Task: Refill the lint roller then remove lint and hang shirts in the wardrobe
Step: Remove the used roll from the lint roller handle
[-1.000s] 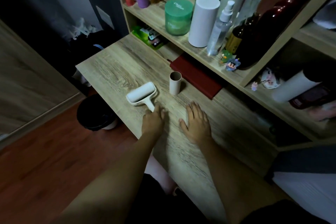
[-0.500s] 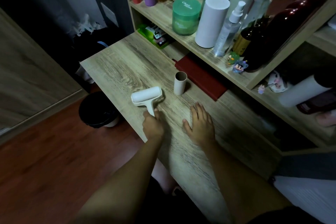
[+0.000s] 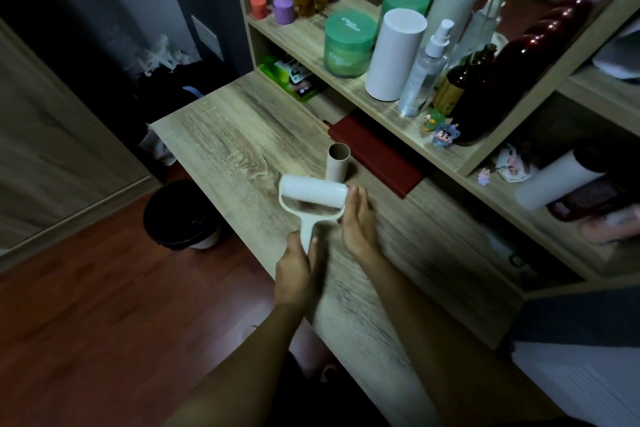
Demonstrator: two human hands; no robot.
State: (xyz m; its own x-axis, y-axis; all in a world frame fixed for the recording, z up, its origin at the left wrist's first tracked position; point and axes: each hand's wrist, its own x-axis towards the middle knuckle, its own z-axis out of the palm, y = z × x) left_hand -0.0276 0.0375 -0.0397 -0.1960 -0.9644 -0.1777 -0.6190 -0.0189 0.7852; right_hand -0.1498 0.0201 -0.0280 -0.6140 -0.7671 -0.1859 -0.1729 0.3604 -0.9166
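My left hand (image 3: 298, 270) grips the handle of the white lint roller (image 3: 313, 196) and holds it lifted above the wooden desk (image 3: 235, 146), roll end pointing away from me. My right hand (image 3: 358, 222) is raised beside it, fingertips touching the right end of the roll, fingers together and holding nothing. An empty brown cardboard tube (image 3: 337, 166) stands upright on the desk just behind the roller. A white roll (image 3: 554, 180) lies on its side on the lower right shelf.
A dark red book (image 3: 377, 156) lies under the shelf edge. The shelf holds green jars (image 3: 348, 45), white cylinders (image 3: 394, 55), a spray bottle (image 3: 427, 69) and dark bottles. A black bin (image 3: 183, 215) stands on the floor left of the desk.
My left hand closed on the roller's handle and lifted it off the desk toward me. My right hand rose from lying flat on the desk to touch the roller's right end.
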